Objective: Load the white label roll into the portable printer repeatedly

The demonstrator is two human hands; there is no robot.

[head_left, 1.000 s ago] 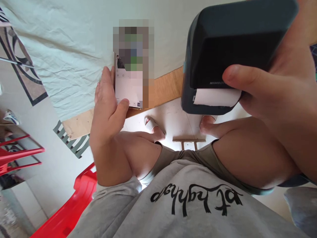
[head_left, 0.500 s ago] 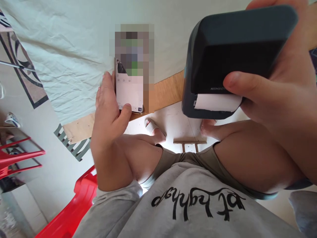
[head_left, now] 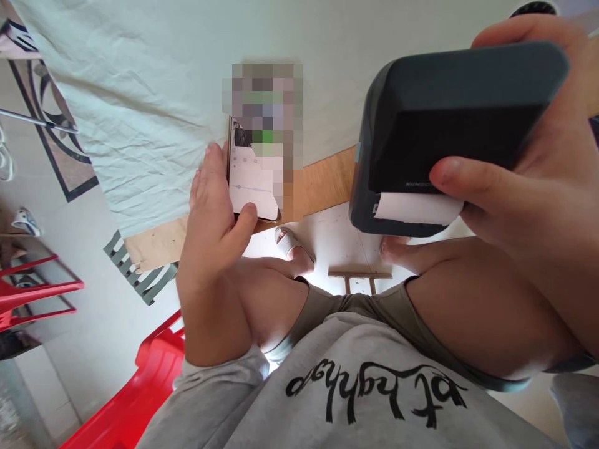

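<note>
My right hand is closed around a dark label printer, raised over the table's right side. Its thumb presses against the front, while the other fingers are mostly hidden behind the casing. A strip of white label paper sticks out of the printer's slot. At the table's near edge, my left hand grips a smartphone along its left side, thumb by the bottom of the lit screen. The screen shows a mostly white page with small icons and a thin line; its upper part is blurred out by blocks.
A pale green cloth covers the wooden table, whose bare edge faces me. A red chair stands at lower left, and a red rack farther left. Something round and black sits at the upper right.
The printer and phone, with both hands, appear slightly lower and more to the right, as the view has shifted too. A thin horizontal line now shows on the phone screen.
</note>
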